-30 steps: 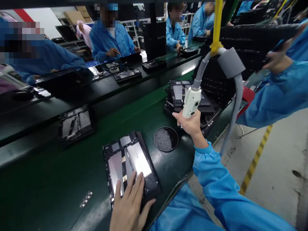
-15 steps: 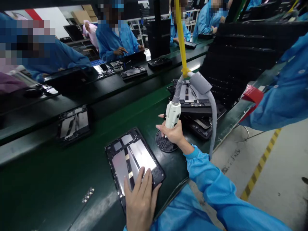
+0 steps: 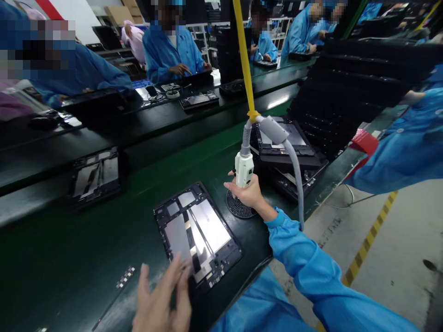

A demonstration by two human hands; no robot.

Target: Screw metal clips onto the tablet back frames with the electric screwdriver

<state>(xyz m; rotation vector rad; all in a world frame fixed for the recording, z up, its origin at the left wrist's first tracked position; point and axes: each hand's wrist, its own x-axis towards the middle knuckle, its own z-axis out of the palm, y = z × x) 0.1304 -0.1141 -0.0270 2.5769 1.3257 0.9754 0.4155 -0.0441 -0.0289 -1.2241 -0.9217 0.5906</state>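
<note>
My right hand (image 3: pixel 249 191) grips a white electric screwdriver (image 3: pixel 244 167) that hangs upright from a yellow strap (image 3: pixel 246 69). Its tip is hidden behind my fingers, above a round black perforated tray (image 3: pixel 237 207). An opened tablet (image 3: pixel 212 226) lies on the green bench in front of me, with its silver battery plates and circuit board showing. My left hand (image 3: pixel 164 295) is at the tablet's lower left corner, somewhat blurred, its fingers apart and nothing in it. Left of that hand lies a thin flex cable (image 3: pixel 125 277) with small light pads.
Opened tablets are stacked (image 3: pixel 287 145) behind the screwdriver, beside a black ridged rack (image 3: pixel 353 87). Another opened tablet (image 3: pixel 95 175) lies at the left. A grey hose (image 3: pixel 296 180) loops down by my right wrist. A co-worker's blue sleeve (image 3: pixel 398 138) reaches in from the right.
My left hand has lifted off the tablet and moved left and down, uncovering the lower circuit board. My right hand still holds the screwdriver in about the same place.
</note>
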